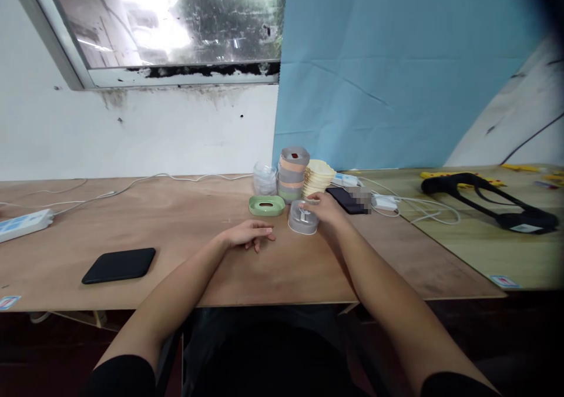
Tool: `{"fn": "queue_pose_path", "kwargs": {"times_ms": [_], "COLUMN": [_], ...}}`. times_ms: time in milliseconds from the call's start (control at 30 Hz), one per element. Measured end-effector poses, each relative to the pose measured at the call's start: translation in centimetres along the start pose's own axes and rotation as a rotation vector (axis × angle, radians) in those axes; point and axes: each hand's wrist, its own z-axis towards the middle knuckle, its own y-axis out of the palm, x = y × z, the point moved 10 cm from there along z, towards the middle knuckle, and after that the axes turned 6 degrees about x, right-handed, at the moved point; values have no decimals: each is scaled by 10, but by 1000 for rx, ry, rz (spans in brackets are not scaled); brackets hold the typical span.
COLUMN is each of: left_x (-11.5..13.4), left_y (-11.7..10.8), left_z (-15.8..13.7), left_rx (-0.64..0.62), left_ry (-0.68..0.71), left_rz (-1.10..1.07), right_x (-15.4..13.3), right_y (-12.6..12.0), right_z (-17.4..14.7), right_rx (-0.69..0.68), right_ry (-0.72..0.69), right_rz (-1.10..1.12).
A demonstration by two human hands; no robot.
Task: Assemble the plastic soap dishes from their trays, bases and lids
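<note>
My right hand [326,208] grips a small clear-and-grey plastic container [303,224] standing on the table, its fingers over the container's top and right side. My left hand [250,234] holds nothing; its fingers are apart and loosely bent just left of the container. Beyond that hand lies a green oval tray-like piece [259,211] with a slot in its middle. Behind the container rises a stack of grey, orange and green oval pieces [293,177]. Beside it stand nested cream-yellow pieces [321,175] and some clear plastic cups or shells [264,181].
On the wooden table [176,221], a black phone-like slab [120,265] lies at the left near a white power strip [26,224]. Right of the stacks are a dark phone [346,200], a white adapter [385,202] and cables. A black frame-like strap [489,200] lies farther right.
</note>
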Motion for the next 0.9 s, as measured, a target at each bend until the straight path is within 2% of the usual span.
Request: {"fn": "queue_pose_path", "kwargs": {"times_ms": [167, 300, 400, 467, 600, 667, 767, 900], "left_x": [1, -2, -3, -2, -1, -1, -3, -9], "left_y": [1, 0, -1, -1, 0, -1, -5, -10], "left_z": [-1, 1, 1, 0, -2, -1, 0, 2], "left_rx": [-11, -9, 0, 6, 1, 10, 37, 60], "left_ry": [4, -4, -12, -15, -17, -22, -32, -47], "left_rz": [-13, -30, -30, -31, -39, -46, -49, -54], "right_x": [10, 6, 4, 12, 42, 51, 49, 27], "right_y": [10, 20, 23, 15, -33, -53, -68, -66], "right_z": [2, 2, 4, 7, 9, 8, 10, 18], "right_rx": [-54, -106, -90, 4, 404, 550, 656, 650], "right_ry": [72, 76, 79, 102, 176, 171, 73, -67], "right_rz": [156, 354, 447, 421, 193, 101, -5, -114]}}
